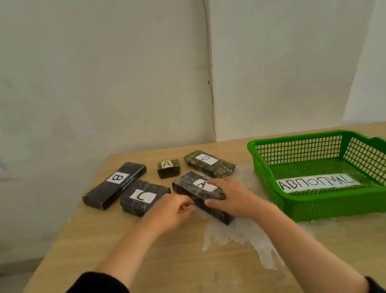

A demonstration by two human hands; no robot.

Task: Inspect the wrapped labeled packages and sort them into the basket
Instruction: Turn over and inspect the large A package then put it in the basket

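five packages (201,193), one basket (344,202), two hands (231,197)

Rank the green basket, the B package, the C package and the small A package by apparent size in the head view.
1. green basket
2. B package
3. C package
4. small A package

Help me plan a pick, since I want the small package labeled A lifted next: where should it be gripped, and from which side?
Grip the small A package across its two short side faces, coming from above. It lies flat on the table, squat and narrow enough to span, with open gaps toward the B package and the D package. Its label faces up, so side contact probably keeps it readable.
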